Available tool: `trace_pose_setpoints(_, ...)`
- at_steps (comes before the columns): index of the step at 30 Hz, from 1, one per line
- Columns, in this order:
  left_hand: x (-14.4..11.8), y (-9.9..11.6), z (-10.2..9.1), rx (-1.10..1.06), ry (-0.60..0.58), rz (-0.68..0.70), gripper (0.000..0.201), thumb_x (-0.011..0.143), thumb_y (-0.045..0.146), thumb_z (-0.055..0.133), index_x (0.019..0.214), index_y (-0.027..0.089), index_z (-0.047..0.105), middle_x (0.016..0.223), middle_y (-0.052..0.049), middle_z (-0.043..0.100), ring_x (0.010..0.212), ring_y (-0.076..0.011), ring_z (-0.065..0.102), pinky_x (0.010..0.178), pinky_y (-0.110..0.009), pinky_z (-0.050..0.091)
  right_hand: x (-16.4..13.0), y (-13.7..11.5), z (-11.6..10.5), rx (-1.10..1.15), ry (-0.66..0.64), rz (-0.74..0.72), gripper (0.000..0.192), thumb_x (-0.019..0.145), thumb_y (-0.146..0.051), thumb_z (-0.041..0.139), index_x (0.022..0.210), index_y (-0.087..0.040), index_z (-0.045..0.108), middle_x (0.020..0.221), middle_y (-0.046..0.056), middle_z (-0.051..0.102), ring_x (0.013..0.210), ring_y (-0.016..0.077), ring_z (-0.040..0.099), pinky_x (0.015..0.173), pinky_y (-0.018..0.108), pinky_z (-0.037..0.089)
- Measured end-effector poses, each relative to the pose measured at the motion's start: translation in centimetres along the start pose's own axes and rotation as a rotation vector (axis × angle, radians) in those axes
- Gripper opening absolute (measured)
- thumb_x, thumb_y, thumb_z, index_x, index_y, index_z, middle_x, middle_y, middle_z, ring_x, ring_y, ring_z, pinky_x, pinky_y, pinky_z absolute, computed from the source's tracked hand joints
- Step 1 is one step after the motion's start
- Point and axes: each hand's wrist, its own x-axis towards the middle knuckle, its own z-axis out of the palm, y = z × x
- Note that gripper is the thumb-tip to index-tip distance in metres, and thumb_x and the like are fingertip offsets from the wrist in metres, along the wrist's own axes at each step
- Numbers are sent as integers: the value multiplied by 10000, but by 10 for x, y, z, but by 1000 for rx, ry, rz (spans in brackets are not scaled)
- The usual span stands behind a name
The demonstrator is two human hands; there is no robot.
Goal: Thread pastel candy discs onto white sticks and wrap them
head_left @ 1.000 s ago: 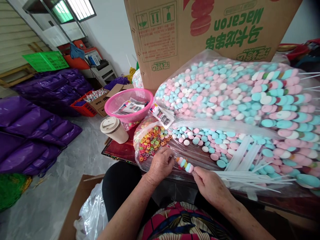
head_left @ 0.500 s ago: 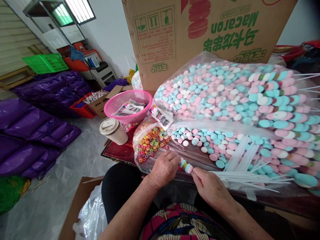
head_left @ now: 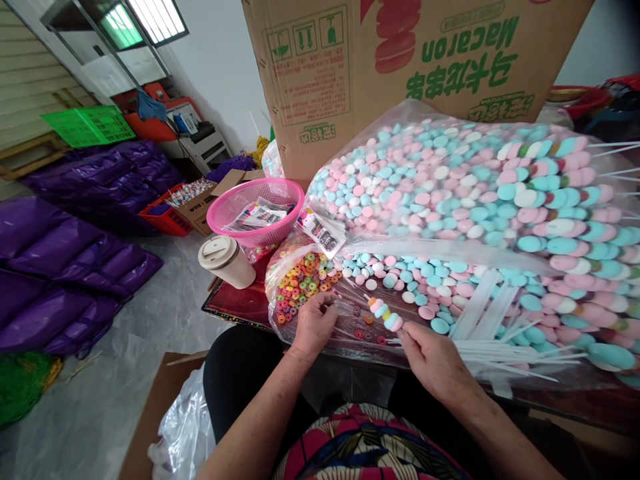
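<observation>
In my right hand (head_left: 434, 359) is a candy skewer (head_left: 386, 313), gripped below its lowest piece and tilted up to the left. Pink, blue, white and yellow pieces sit on it, with an orange one close to the bare tip. My left hand (head_left: 316, 323) hovers just in front of the colourful ring candies (head_left: 303, 283), thumb and fingers curled together; whether anything is between them I cannot make out. A few loose rings (head_left: 367, 320) lie on the plastic between the hands. Macaron-shaped candies (head_left: 425, 273) spread behind the skewer. White sticks (head_left: 500, 353) lie beside my right hand.
Finished skewers (head_left: 565, 213) are stacked on the right over a big bag of candies (head_left: 400, 180). A cardboard box (head_left: 310, 87) stands behind. On the left are a lidded cup (head_left: 227, 262), a pink basket (head_left: 220, 220) and printed cards (head_left: 320, 233).
My left hand has come away from the skewer and moved left towards the ring candies. My right hand has shifted slightly right, and the skewer's pieces and tip now show.
</observation>
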Motion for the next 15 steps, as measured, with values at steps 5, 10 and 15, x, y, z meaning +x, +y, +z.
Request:
trace_pose_setpoints(5, 7, 23, 10, 416, -225, 155, 195, 758, 166, 503, 878, 170, 657, 904, -76, 653, 860, -219, 601, 799, -356, 473, -2, 3, -1, 21, -17, -5, 336, 873, -399, 334, 595, -224, 402, 524, -5, 503, 500, 137, 446, 514, 250, 305)
trace_pose_setpoints(10, 8, 23, 21, 383, -298, 153, 103, 734, 150, 536, 762, 159, 635, 895, -83, 667, 855, -225, 618, 797, -360, 486, -6, 4, -1, 18, -67, 38, 333, 873, -409, 316, 606, -223, 386, 530, -3, 498, 510, 142, 448, 518, 258, 285)
trace_pose_setpoints(15, 6, 13, 14, 48, -246, -69, 137, 760, 177, 506, 853, 138, 599, 713, -26, 662, 587, -125, 609, 575, -241, 515, -6, -2, 1, 1, -161, 68, 327, 874, -381, 288, 600, -219, 360, 548, 3, 508, 519, 142, 447, 533, 268, 264)
